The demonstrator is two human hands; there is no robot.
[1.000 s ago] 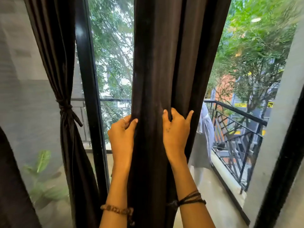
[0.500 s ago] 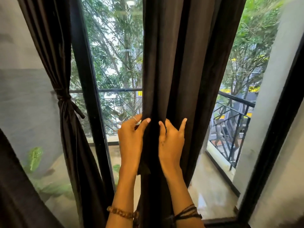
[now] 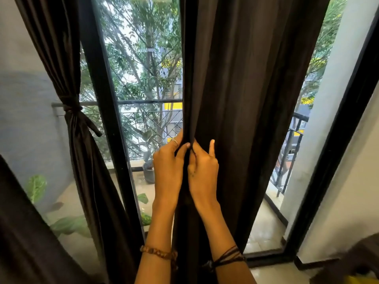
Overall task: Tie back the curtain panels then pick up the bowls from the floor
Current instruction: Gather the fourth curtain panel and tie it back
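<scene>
Left hand (image 3: 168, 171): grip closed, pinching a fold of the curtain panel (image 3: 246, 99); right hand (image 3: 203, 173): grip closed on the same fold, index finger raised
Tied panel (image 3: 82, 150): well left of the grip, knotted

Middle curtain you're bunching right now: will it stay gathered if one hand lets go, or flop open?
Probably flops: the middle curtain hangs in soft folds. It looks smooth, so may slip from the left hand and right hand. The left curtain needed its tie.
</scene>
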